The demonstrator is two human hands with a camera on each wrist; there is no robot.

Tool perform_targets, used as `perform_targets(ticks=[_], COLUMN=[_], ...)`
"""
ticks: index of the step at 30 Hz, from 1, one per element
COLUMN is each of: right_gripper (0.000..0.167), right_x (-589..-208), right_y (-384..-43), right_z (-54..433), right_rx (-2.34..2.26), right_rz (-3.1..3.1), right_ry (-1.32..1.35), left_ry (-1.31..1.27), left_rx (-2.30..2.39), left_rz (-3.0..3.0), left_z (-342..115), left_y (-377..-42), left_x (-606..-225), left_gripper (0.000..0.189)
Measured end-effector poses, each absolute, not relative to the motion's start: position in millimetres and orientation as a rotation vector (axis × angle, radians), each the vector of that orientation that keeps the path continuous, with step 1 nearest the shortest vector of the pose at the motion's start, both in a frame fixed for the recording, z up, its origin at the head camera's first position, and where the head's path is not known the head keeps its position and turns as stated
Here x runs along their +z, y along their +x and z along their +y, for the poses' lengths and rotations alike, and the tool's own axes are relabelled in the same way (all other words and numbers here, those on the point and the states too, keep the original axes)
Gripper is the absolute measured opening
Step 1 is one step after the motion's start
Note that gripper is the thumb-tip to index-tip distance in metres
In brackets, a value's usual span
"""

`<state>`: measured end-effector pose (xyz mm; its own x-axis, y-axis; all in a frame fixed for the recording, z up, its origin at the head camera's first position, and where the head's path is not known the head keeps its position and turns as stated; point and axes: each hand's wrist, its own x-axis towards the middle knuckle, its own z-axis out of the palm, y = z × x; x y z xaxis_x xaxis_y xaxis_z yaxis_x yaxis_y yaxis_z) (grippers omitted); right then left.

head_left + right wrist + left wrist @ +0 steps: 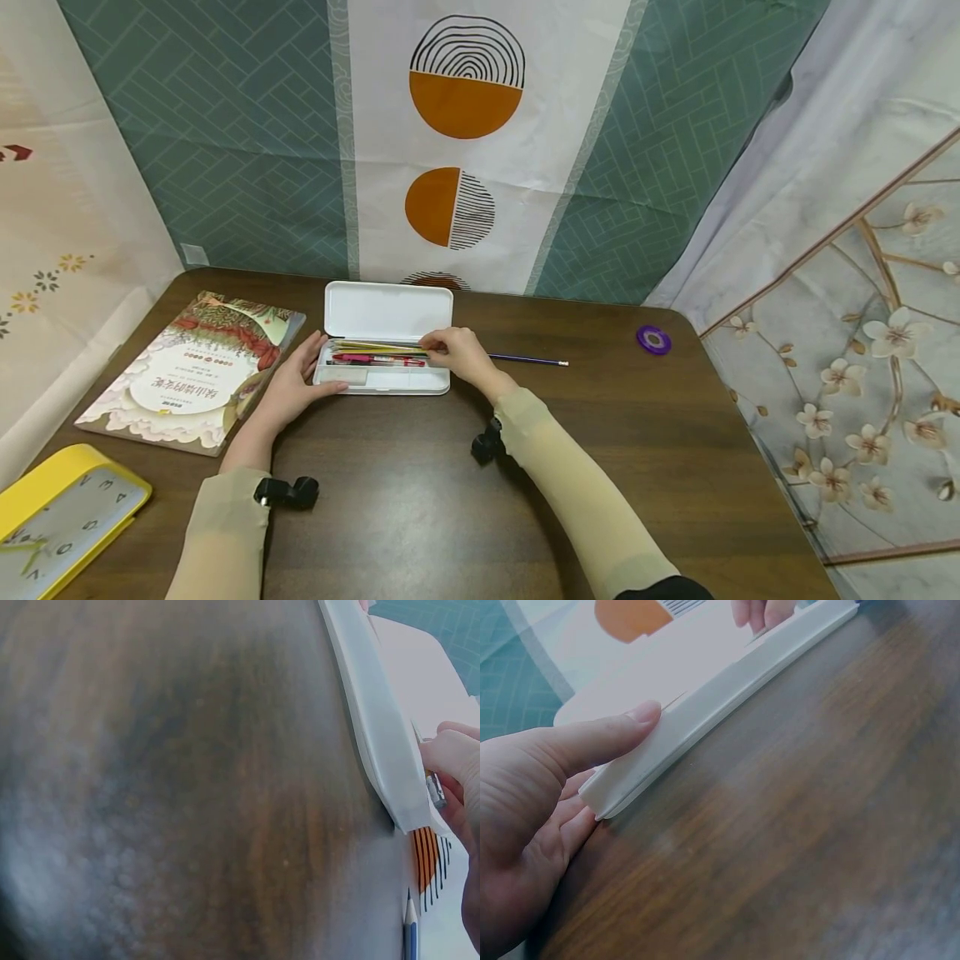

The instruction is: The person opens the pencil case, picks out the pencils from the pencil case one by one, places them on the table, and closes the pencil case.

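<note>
A white pencil case (408,381) lies on the table with its lid (388,308) raised at the back. Inside are several pencils (371,346), a red pen (375,360) and a whitish block (343,376), perhaps an eraser. My left hand (288,387) holds the case's left end, thumb on the front rim and fingers round the side. At the right end my right hand (461,354) pinches a pencil, whose metal-ringed end (436,791) shows beneath the fingers in the right wrist view. A dark blue pencil (528,360) lies on the table right of the case.
To the left lies a book (195,367) with an illustrated cover. A yellow-framed clock (71,521) stands at the near left. Toward the back right corner is a purple ring-shaped object (654,340). Behind the brown table (390,483) hangs a patterned cloth.
</note>
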<state>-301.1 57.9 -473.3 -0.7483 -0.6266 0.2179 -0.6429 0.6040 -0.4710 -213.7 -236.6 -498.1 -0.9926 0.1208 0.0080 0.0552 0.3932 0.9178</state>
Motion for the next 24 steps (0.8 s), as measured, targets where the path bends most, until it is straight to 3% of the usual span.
perform_targets(ticks=[24], right_gripper=[0.018], right_x=[-460], right_y=[-298], right_z=[66], right_rx=[0.866], right_rz=[-2.673], right_ry=[1.105], left_ry=[0.168], left_rx=[1.695], left_rz=[2.573], left_z=[-238], left_y=[-215], left_x=[-501], left_gripper=[0.106])
